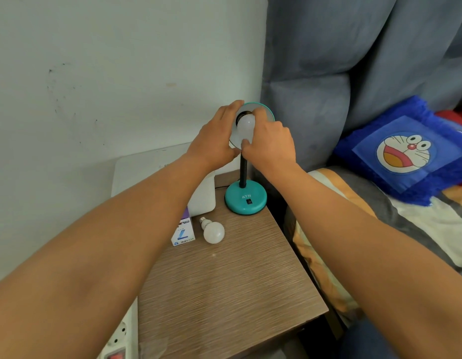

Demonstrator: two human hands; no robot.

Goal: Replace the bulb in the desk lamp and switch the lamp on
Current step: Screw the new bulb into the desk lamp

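A teal desk lamp [245, 200] is seen standing at the far right corner of a small wooden table [224, 294], beside a bed. Its shade [263, 110] is tilted toward the camera, and a white bulb [246, 125] is seated at the socket inside it. The shade's left rim is gripped by the left hand [214, 141], so the lamp head is steadied. The bulb is pinched by the fingers of the right hand [271, 143], thumb below. Whether the thread is fully home cannot be told.

A second white bulb [212, 230] is lying loose on the table, touching nothing, near a small bulb box [184, 233].

For this step to go well, the bulb is best kept straight in line with the socket and turned gently until snug, not forced, while the shade is held still. The black switch [248, 202] on the base is untouched, and the bulb is unlit.
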